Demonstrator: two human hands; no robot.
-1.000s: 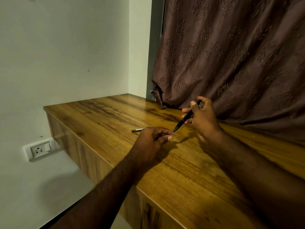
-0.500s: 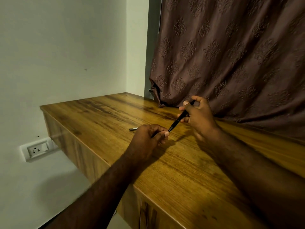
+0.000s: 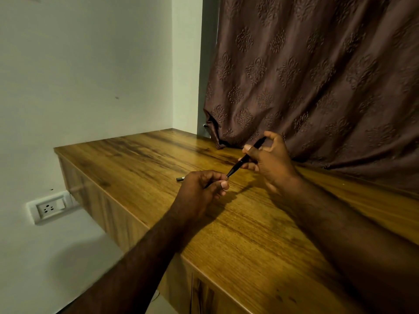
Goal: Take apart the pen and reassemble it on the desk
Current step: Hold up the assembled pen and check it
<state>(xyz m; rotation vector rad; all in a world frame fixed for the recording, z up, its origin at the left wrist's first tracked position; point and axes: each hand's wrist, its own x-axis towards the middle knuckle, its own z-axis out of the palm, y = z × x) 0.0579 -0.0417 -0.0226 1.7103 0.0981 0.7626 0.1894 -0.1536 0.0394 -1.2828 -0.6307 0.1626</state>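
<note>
**Holding the pen over the wooden desk**

The right hand [image 3: 269, 162] grips a slim black pen [image 3: 246, 156] in its curled fingers, above the brown grained wooden desk [image 3: 249, 234]. The pen's tip slants down to the left hand [image 3: 201, 189]. The fingers of that hand are curled close at the tip. Whether they pinch some small part I cannot tell, because the fingers cover it.

A short dark piece [image 3: 180, 178] lies on the desk just beyond the left hand, its near end hidden by the knuckles. The front edge of the desk runs under the left forearm, and bare wood stretches to the far corner. A brown patterned curtain [image 3: 317, 75] rests on the desk, close behind the right hand. A white wall socket [image 3: 48, 208] sits lower, left of the desk's edge.
</note>
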